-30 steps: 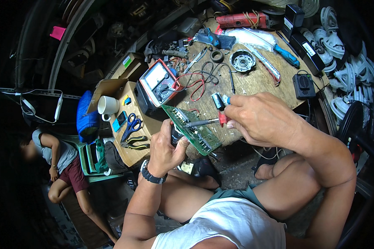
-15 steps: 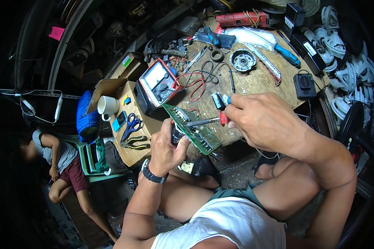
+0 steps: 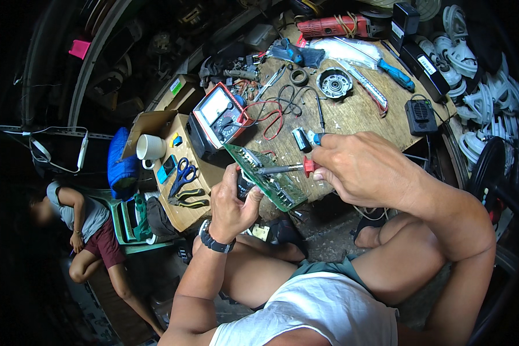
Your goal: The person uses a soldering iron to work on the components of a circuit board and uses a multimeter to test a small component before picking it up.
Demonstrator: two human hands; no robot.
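My left hand is closed on the lower left side of a green circuit board, which it holds tilted above the table's front edge. A dark part behind the board sits between that hand's thumb and fingers. My right hand grips a soldering iron with a red collar and a grey metal barrel; its tip end lies over the board's components. At the fingertips of the same hand is a small blue and dark cylinder, and I cannot tell whether it is held. Beyond the board, an analog multimeter with a red frame leans upright.
Test leads, a round metal motor part, a cutter knife, a blue-handled screwdriver and a red power tool lie on the wooden table. Scissors, pliers and a mug are at left. A person sits far left.
The view has shifted very slightly. Both hands, the board and the soldering iron keep nearly the same places.
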